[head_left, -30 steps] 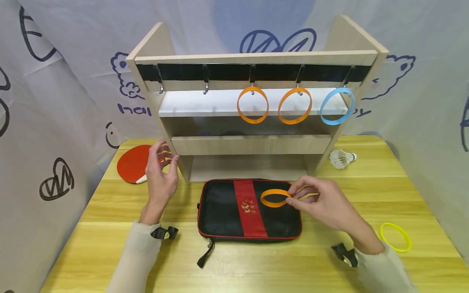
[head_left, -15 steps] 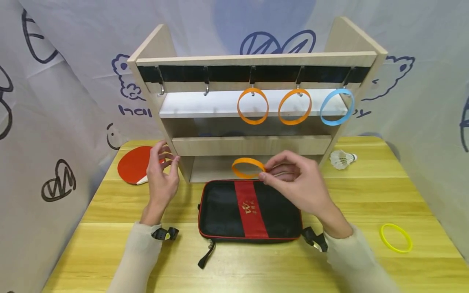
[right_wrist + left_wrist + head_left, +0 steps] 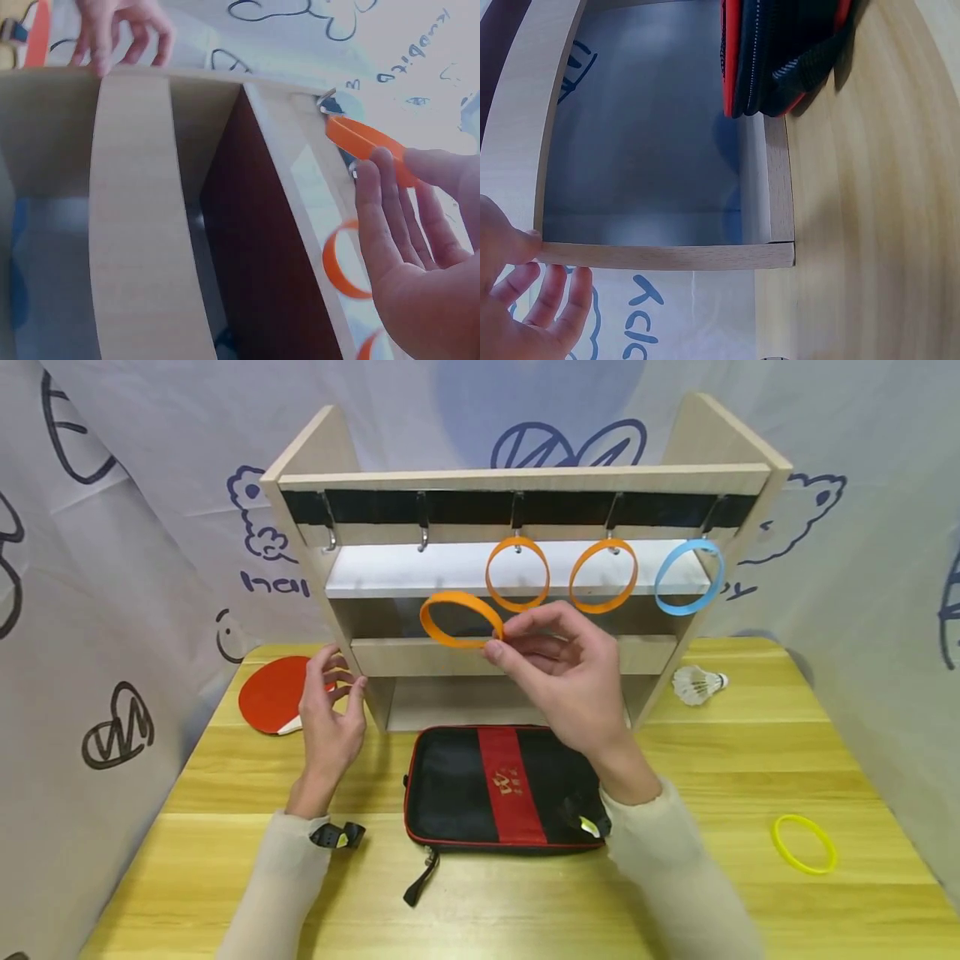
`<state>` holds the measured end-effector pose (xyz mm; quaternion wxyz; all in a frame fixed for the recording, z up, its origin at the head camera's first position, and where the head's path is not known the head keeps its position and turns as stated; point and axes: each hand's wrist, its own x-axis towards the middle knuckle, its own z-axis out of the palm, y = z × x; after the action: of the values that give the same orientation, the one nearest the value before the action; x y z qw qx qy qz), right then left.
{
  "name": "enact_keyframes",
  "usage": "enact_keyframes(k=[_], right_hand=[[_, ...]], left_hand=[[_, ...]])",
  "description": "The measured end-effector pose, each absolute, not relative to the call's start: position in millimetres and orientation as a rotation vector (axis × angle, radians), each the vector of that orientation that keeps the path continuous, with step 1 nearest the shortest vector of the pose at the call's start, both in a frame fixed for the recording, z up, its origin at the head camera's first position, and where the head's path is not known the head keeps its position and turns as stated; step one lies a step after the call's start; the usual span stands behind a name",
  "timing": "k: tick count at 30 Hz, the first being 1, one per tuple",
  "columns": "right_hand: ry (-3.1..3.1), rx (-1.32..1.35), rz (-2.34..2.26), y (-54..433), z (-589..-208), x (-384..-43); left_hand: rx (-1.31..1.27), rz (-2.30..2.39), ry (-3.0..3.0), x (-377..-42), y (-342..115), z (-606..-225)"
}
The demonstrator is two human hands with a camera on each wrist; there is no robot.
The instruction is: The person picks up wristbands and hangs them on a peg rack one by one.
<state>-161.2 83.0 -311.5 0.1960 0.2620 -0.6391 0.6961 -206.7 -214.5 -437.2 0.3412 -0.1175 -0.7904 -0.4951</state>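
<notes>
In the head view my right hand (image 3: 566,672) pinches an orange wristband (image 3: 426,620) by its right side, raised in front of the wooden shelf (image 3: 513,656). The right wrist view has this wristband (image 3: 364,140) between thumb and fingertips, near a metal hook. My left hand (image 3: 332,731) grips the shelf's left side panel; in the left wrist view the thumb lies at the front edge and the fingers outside. From the rack's hooks hang two orange wristbands, one middle (image 3: 517,607) and one further right (image 3: 600,609), plus a blue wristband (image 3: 678,610). Two left hooks (image 3: 331,539) are bare.
A black zip case (image 3: 450,785) with a red stripe lies before the shelf. A red table tennis bat (image 3: 273,693) lies left of it. On the right are a shuttlecock (image 3: 696,685) and a yellow wristband (image 3: 780,843). Cloth with drawings surrounds the table (image 3: 757,777).
My right hand has carried the orange wristband from over the case up and left, to just below the hanging wristbands. My left hand has stayed at the side panel.
</notes>
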Motion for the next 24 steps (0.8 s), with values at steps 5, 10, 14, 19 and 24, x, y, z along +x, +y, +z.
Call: enact_keyframes(k=[5, 10, 14, 19, 24], right_hand=[[-1.622, 0.773, 1.986, 65, -304, -171], [-1.510, 0.769, 2.032, 53, -295, -179], [-1.515, 0.702, 2.018, 46, -290, -183], [-1.548, 0.622, 1.964, 42, -295, -184], [-1.634, 0.572, 1.911, 41, -307, -180]], left_hand=[[-0.297, -1.288, -2.057, -208, -214, -437], [-0.300, -1.277, -2.066, -208, -214, -437], [-0.307, -1.275, -2.066, -207, -215, -438], [-0.315, -1.280, -2.061, -207, -215, -438], [-0.316, -1.280, -2.062, -207, -215, -438]])
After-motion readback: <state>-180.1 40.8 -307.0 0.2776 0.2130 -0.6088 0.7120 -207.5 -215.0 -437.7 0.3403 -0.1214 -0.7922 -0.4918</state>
